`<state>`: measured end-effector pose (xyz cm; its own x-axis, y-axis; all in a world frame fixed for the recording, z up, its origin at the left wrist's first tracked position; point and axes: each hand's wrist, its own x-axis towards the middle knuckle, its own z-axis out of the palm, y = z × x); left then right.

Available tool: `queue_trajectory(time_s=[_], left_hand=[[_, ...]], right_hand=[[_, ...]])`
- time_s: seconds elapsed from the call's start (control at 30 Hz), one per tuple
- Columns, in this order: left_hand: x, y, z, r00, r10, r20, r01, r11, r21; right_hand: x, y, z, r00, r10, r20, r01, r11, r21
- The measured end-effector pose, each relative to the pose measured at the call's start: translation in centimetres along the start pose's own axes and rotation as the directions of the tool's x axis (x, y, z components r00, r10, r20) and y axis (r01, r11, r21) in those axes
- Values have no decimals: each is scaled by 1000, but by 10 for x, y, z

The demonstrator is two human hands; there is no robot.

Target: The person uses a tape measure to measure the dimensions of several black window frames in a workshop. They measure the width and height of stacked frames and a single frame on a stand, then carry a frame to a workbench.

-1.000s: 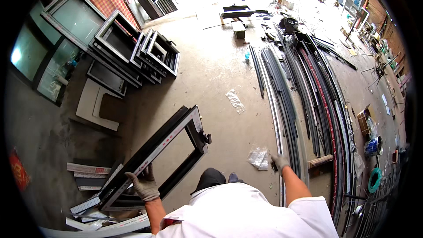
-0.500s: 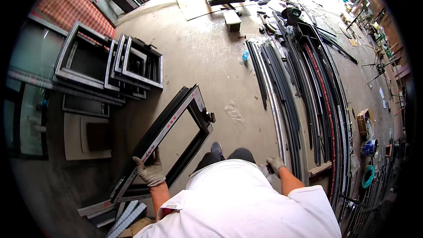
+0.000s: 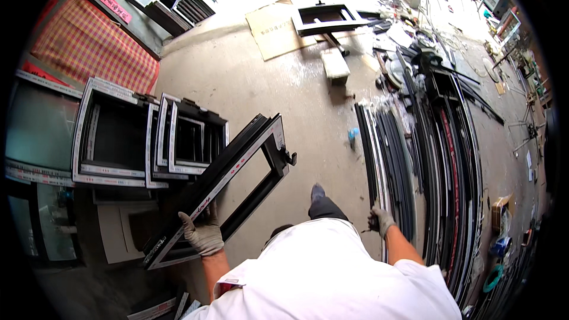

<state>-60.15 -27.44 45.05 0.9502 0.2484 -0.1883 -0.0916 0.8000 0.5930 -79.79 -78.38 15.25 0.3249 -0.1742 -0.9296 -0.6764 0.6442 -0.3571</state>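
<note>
My left hand (image 3: 203,234), in a light work glove, is closed round the lower side of a black window frame (image 3: 242,169). The frame hangs tilted at my left, its far end up and to the right. Pale protective film with red marks runs along its edge, and a small dark fitting (image 3: 291,159) sticks out at the far corner. My right hand (image 3: 384,220), gloved too, hangs at my right side next to the long profiles (image 3: 391,166). Its fingers are curled, with something small and dark at them that I cannot make out.
Several window frames (image 3: 112,172) lean at the left, near a checked cloth (image 3: 98,44). Ahead are a pale block (image 3: 335,65), a cardboard sheet (image 3: 269,29) and another frame (image 3: 329,24). A blue bottle (image 3: 353,134) stands by the profiles, which stretch along the right.
I have stepped forward, and a foot now shows ahead of me. The leaning frames, the block and the profiles sit differently in view. The window frame stays in my left hand.
</note>
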Motion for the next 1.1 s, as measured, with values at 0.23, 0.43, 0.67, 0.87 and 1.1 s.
queue_trajectory(time_s=[0.23,0.43,0.67,0.87,1.1], left_hand=[[180,-48,138,998,6,67,-4,999,-34],[373,-113,198,990,-61,124,86,974,-208],[575,-191,286,988,-148,-39,135,962,-239],[742,-221,377,996,-82,-20,80,990,-115],[931,-291,482,992,-88,-91,81,994,-69]], right_hand=[[21,-364,198,899,-382,213,424,879,-216],[95,-509,314,818,-500,286,574,740,-349],[142,-536,296,969,-228,-99,93,701,-707],[184,-617,337,963,5,-269,-123,896,-426],[364,-828,414,929,-343,-140,65,522,-850]])
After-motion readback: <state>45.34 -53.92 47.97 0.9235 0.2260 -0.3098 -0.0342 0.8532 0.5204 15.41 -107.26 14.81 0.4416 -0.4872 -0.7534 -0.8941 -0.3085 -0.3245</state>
